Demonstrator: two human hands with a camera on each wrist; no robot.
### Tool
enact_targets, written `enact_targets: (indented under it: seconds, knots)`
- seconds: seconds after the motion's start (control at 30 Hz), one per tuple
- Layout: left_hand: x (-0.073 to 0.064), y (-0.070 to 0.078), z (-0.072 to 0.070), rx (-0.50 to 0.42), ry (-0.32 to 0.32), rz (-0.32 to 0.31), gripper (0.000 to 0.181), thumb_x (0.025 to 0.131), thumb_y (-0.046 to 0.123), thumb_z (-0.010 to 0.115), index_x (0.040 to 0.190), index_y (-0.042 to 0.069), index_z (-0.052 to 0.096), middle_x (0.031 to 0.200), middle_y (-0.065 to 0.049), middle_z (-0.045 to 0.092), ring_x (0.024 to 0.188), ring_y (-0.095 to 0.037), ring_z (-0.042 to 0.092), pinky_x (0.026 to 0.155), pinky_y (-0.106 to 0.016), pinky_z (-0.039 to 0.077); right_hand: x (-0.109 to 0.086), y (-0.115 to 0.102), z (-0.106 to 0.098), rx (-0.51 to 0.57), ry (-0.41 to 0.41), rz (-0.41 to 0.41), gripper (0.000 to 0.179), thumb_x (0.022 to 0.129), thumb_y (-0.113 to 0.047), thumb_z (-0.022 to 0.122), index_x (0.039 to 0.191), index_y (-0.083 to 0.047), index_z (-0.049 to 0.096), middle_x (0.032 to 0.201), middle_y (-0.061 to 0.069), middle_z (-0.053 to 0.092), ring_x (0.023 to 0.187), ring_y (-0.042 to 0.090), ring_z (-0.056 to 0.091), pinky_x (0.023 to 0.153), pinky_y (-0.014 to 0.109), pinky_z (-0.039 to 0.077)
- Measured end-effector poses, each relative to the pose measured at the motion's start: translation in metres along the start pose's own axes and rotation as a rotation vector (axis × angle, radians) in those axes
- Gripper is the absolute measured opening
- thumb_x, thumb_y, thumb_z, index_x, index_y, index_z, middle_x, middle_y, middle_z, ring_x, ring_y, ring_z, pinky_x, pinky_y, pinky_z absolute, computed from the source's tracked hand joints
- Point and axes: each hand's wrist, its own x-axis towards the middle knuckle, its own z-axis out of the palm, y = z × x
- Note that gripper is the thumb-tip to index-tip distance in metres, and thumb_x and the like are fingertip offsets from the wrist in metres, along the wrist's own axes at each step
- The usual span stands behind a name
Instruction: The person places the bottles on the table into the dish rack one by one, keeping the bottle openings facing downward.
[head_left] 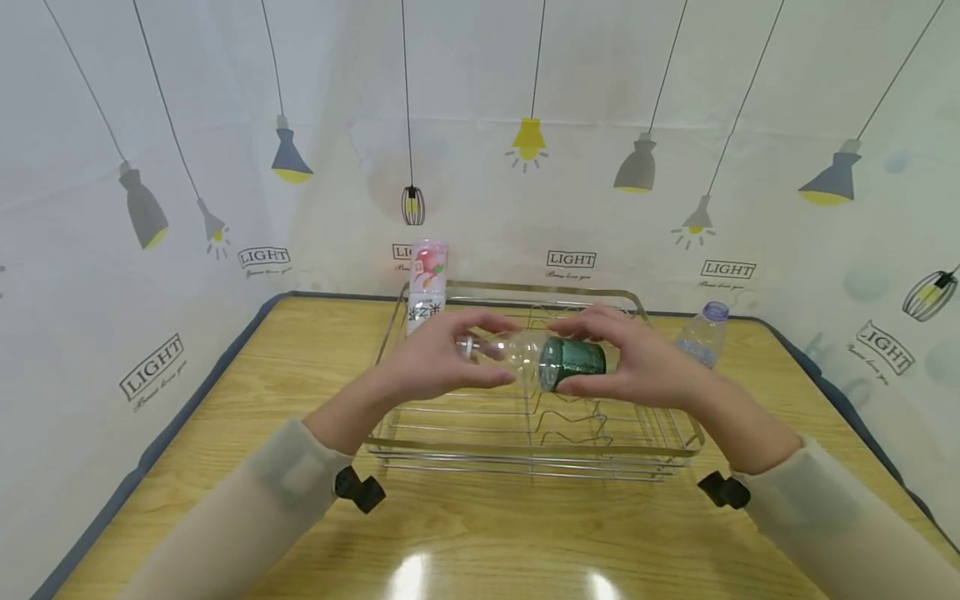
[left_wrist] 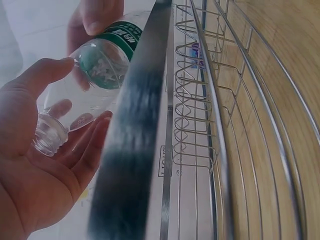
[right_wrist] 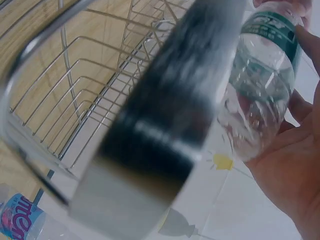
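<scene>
A clear plastic bottle (head_left: pixel 577 360) with a green label lies sideways in the air over the wire rack (head_left: pixel 525 450), its mouth to the left. My left hand (head_left: pixel 435 354) holds the neck end; in the left wrist view the thumb lies on the shoulder, fingers beneath, and the threaded mouth shows bare. Around the base end my right hand (head_left: pixel 652 358) grips the same bottle (right_wrist: pixel 262 70), thumb on the near side and fingers on the far side. The palm hides part of the base in the head view.
Behind my left hand stands a pink and white peach drink bottle (head_left: pixel 428 271), at the rack's back left. A bottle with a purple cap (head_left: pixel 697 337) is beyond my right hand, outside the rack. The rack's raised metal rim surrounds wavy wire dividers on a wooden table (head_left: pixel 480 533).
</scene>
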Motion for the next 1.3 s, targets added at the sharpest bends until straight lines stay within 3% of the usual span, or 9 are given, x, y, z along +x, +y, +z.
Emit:
enact_targets:
  seconds: [0.1, 0.17, 0.33, 0.43, 0.63, 0.83, 0.93, 1.07, 1.3]
  knots:
    - [-0.003, -0.006, -0.002, -0.032, 0.029, -0.030, 0.058, 0.090, 0.022, 0.092, 0.144, 0.020, 0.069, 0.146, -0.001, 0.069, 0.119, -0.026, 0.075, 0.089, -0.038, 0.067, -0.002, 0.005, -0.005, 0.032, 0.025, 0.024, 0.068, 0.093, -0.022, 0.091, 0.154, -0.017, 0.061, 0.151, 0.009, 0.061, 0.135, 0.031, 0.060, 0.111, 0.059, 0.052]
    - [-0.005, -0.012, -0.004, -0.059, 0.049, -0.041, 0.057, 0.090, 0.020, 0.093, 0.142, 0.020, 0.069, 0.145, -0.002, 0.069, 0.116, -0.024, 0.076, 0.089, -0.039, 0.067, -0.005, 0.009, -0.010, 0.048, 0.042, 0.039, 0.069, 0.094, -0.020, 0.089, 0.156, -0.017, 0.059, 0.155, 0.009, 0.059, 0.140, 0.033, 0.058, 0.119, 0.056, 0.048]
    - [-0.011, -0.024, -0.012, -0.127, 0.087, -0.055, 0.054, 0.091, 0.017, 0.091, 0.140, 0.017, 0.068, 0.146, -0.004, 0.067, 0.112, -0.022, 0.076, 0.089, -0.038, 0.067, -0.013, 0.019, -0.019, 0.109, 0.050, 0.061, 0.070, 0.098, -0.019, 0.085, 0.160, -0.019, 0.054, 0.161, 0.006, 0.055, 0.147, 0.033, 0.056, 0.118, 0.018, 0.042]
    - [-0.016, -0.025, -0.015, -0.164, 0.101, -0.060, 0.052, 0.093, 0.014, 0.089, 0.140, 0.015, 0.067, 0.148, -0.009, 0.064, 0.112, -0.023, 0.075, 0.089, -0.036, 0.067, -0.016, 0.023, -0.020, 0.149, 0.036, 0.076, 0.070, 0.099, -0.019, 0.084, 0.161, -0.022, 0.052, 0.164, 0.005, 0.053, 0.150, 0.035, 0.055, 0.114, 0.009, 0.039]
    - [-0.019, -0.026, -0.015, -0.166, 0.112, -0.050, 0.048, 0.095, 0.015, 0.087, 0.138, 0.014, 0.067, 0.147, -0.013, 0.064, 0.112, -0.024, 0.074, 0.087, -0.034, 0.066, -0.017, 0.028, -0.019, 0.232, 0.025, 0.074, 0.067, 0.100, -0.014, 0.082, 0.160, -0.018, 0.052, 0.158, 0.007, 0.058, 0.130, 0.023, 0.067, 0.102, 0.020, 0.055]
    - [-0.018, -0.030, -0.008, -0.122, 0.051, -0.070, 0.052, 0.094, 0.019, 0.088, 0.139, 0.010, 0.062, 0.141, -0.013, 0.065, 0.115, -0.025, 0.073, 0.092, -0.035, 0.065, -0.013, 0.028, -0.018, 0.395, 0.088, 0.030, 0.063, 0.101, 0.000, 0.076, 0.157, -0.007, 0.050, 0.140, 0.013, 0.063, 0.112, 0.015, 0.069, 0.088, 0.025, 0.062]
    - [-0.016, -0.031, -0.004, -0.090, 0.035, -0.059, 0.055, 0.096, 0.019, 0.087, 0.142, 0.010, 0.060, 0.144, -0.015, 0.064, 0.124, -0.030, 0.072, 0.100, -0.038, 0.063, -0.009, 0.025, -0.020, 0.438, 0.121, 0.045, 0.064, 0.102, 0.000, 0.074, 0.159, -0.010, 0.048, 0.138, 0.008, 0.062, 0.112, 0.015, 0.068, 0.087, 0.025, 0.062]
    - [-0.010, -0.030, 0.002, -0.027, 0.036, -0.037, 0.064, 0.096, 0.023, 0.087, 0.152, 0.020, 0.058, 0.150, -0.011, 0.062, 0.132, -0.032, 0.067, 0.107, -0.043, 0.060, -0.002, 0.017, -0.022, 0.418, 0.152, 0.078, 0.065, 0.104, -0.005, 0.074, 0.162, -0.015, 0.048, 0.140, 0.003, 0.060, 0.111, 0.016, 0.068, 0.086, 0.024, 0.061]
    - [-0.003, -0.025, 0.012, 0.085, 0.071, -0.033, 0.077, 0.094, 0.032, 0.089, 0.161, 0.028, 0.051, 0.149, -0.007, 0.065, 0.135, -0.031, 0.064, 0.112, -0.049, 0.056, 0.011, 0.005, -0.023, 0.419, 0.193, 0.137, 0.066, 0.105, -0.012, 0.075, 0.164, -0.021, 0.047, 0.147, 0.010, 0.059, 0.119, 0.017, 0.069, 0.092, 0.024, 0.063]
